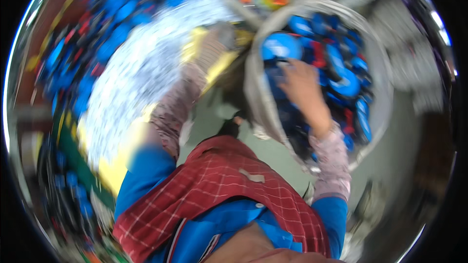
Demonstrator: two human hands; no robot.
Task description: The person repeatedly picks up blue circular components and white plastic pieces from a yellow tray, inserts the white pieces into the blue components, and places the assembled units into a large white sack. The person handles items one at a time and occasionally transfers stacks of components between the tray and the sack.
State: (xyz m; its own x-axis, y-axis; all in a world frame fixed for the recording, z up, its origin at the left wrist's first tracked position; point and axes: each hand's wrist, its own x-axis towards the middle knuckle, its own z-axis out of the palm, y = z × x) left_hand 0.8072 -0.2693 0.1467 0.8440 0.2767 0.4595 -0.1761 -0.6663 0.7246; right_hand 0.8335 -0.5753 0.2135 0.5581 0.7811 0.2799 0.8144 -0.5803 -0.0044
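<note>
My right hand (304,85) reaches into a white sack-like container (385,75) heaped with blue, black and red plastic parts. Its fingers and thumb close on the edge of a blue-and-black plastic part with a round blue face (282,46); motion blurs the exact grip. Stretched forward on the left, my left hand (222,38) seems to wear a grey glove with a striped cuff. It is over the yellow edge (195,41) of a surface bearing a whitish blurred heap (136,73). Its fingers are smeared, and whatever they touch is hidden.
More blue, black and red parts (117,34) are piled beyond the whitish heap. A smaller pale container (239,7) with an orange and yellow item stands behind the sack. White bags (409,44) lie at the right, dark parts (63,190) at the lower left. Grey floor (214,104) shows between.
</note>
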